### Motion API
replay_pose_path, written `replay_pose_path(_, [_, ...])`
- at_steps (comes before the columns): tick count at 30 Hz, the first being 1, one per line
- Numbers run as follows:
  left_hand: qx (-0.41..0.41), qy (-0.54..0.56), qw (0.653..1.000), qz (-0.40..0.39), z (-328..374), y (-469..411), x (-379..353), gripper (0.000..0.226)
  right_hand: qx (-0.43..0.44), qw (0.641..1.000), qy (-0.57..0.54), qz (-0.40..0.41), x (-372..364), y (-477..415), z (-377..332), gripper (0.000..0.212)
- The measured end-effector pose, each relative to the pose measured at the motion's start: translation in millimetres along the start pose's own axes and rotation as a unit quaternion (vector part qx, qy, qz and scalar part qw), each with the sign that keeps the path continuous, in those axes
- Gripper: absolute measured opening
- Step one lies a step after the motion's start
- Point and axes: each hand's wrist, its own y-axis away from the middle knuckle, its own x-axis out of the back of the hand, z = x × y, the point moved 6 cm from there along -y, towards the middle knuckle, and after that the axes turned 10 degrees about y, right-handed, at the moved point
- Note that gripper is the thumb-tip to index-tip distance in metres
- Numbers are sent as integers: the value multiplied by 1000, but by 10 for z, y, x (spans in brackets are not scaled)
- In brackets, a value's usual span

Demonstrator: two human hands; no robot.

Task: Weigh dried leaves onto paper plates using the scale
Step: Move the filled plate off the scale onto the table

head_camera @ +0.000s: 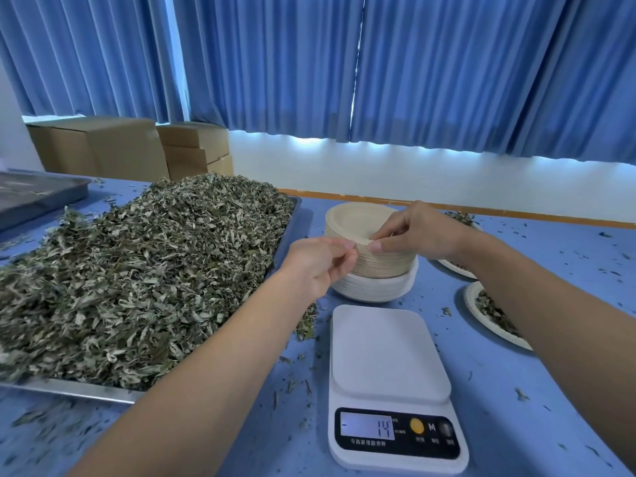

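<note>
A stack of tan paper plates (354,220) stands on a wider stack of white plates (373,289), just behind the white scale (385,352). The scale's platform is bare and its display (367,426) reads -14. My left hand (318,266) pinches the near left rim of the tan stack. Thumb and fingers of my right hand (418,230) pinch the top plate's rim from the right. A large heap of dried leaves (137,277) fills a metal tray (79,390) on the left.
Two white plates holding leaves (492,315) (457,266) lie to the right, partly behind my right arm. A second metal tray (38,194) sits at the far left. Leaf bits litter the blue table (516,407). Cardboard boxes (130,146) and blue curtains stand behind.
</note>
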Motion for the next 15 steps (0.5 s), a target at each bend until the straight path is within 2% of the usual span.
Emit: replay_pose_path(15, [-2,8,1000,-6,-1,27,-23,9,8,1000,-1,-3,54,-43,-1,6])
